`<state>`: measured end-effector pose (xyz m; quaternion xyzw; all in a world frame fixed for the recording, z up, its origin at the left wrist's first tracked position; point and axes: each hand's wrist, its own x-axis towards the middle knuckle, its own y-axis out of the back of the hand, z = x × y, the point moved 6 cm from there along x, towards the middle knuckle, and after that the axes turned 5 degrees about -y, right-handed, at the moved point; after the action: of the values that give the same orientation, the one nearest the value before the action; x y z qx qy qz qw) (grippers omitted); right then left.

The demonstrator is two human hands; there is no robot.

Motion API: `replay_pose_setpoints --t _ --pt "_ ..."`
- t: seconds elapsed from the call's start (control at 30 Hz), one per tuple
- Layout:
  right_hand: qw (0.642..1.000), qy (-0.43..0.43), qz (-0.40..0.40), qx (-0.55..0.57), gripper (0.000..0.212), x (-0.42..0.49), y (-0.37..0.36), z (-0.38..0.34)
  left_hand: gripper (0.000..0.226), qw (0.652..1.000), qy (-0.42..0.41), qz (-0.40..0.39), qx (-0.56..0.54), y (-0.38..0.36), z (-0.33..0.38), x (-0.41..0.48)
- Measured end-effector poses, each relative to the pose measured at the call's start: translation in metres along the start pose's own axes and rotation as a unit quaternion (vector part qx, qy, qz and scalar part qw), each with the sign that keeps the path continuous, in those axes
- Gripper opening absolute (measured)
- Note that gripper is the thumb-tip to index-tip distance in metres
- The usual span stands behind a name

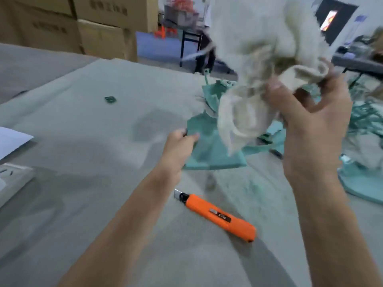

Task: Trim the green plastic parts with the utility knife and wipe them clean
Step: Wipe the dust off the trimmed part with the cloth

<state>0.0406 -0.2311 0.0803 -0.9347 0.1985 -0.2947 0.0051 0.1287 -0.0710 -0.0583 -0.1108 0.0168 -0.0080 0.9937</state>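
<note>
The left hand (179, 146) pinched a green part (209, 150); the right hand (315, 129) gripped a rag (255, 83), apparently above it; a knife (217, 216) lay on the desk (103, 183).

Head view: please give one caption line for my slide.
Left hand holds green part, right hand grips cloth; utility knife lies idle.

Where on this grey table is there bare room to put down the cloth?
Bare: the wide stretch between the small green plastic scrap, the white paper sheet and the left hand; also the near strip below the orange utility knife. Crowded: the right side, where green plastic parts pile up.
</note>
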Motion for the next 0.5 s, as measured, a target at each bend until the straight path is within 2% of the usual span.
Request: replay_pose_setpoints --t 0.1,0.17,0.23,0.27,0.37,0.43,0.5 --pt "0.996 -0.013 0.045 -0.075 0.055 0.000 0.042 0.031 0.020 1.000 -0.007 -0.025 0.013 -0.013 0.005 -0.008" --pt "0.980 0.031 0.035 -0.192 0.047 -0.002 0.043 0.046 0.018 0.999 -0.025 -0.040 0.025 -0.023 0.011 -0.016" --pt "0.947 0.061 -0.013 -0.314 0.049 -0.007 0.030 0.062 0.016 0.997 -0.053 -0.041 0.047 -0.029 0.017 -0.023" --pt "0.936 0.048 -0.056 -0.343 0.051 -0.011 0.021 0.072 0.014 0.996 -0.066 -0.037 0.048 -0.030 0.020 -0.026" --pt "0.918 0.018 -0.151 -0.368 0.064 -0.030 -0.002 0.092 0.016 0.995 -0.091 -0.023 0.018 -0.029 0.030 -0.028" --pt "0.914 0.022 -0.165 -0.369 0.064 -0.038 -0.008 0.097 0.016 0.996 -0.091 -0.013 0.007 -0.026 0.034 -0.027" --pt "0.918 0.038 -0.147 -0.366 0.054 -0.043 -0.011 0.094 0.014 0.996 -0.091 -0.002 0.014 -0.022 0.034 -0.027"
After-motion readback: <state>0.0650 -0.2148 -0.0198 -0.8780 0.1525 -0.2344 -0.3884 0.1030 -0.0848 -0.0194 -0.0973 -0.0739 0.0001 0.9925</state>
